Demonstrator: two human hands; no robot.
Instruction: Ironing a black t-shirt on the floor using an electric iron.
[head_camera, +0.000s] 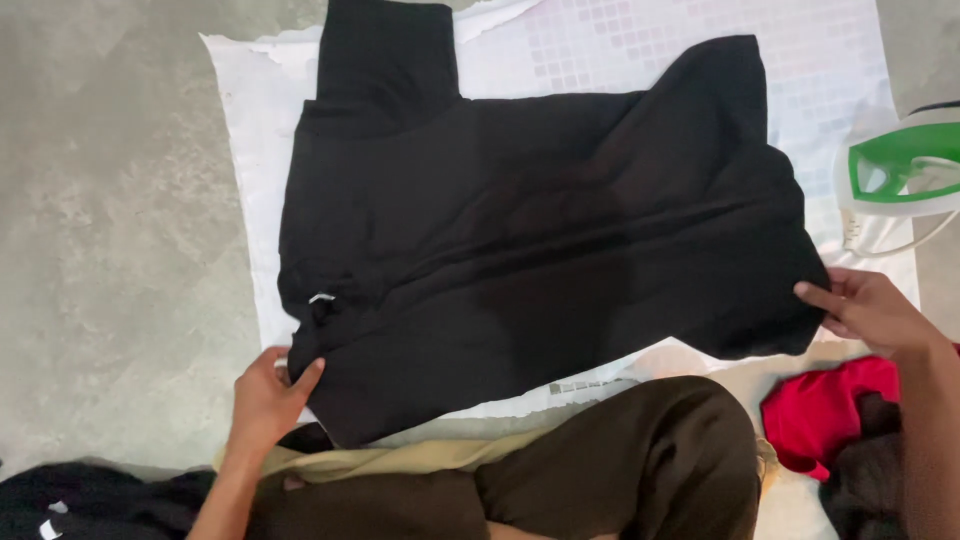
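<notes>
Head view, looking down: a black shirt (540, 230) lies spread flat on a white sheet (240, 120) laid over a grey concrete floor (110, 250). The left hand (268, 395) pinches the shirt's near left edge — thumb on top, fingers tucked under the cloth. The right hand (868, 310) grips the shirt's right corner, fingers closed on the fabric. A green and white iron (900, 175) stands just beyond the right hand, at the sheet's edge. Red cloth (825, 410) lies bunched below the right wrist — more dark clothes (70, 500) sit at the near left.
</notes>
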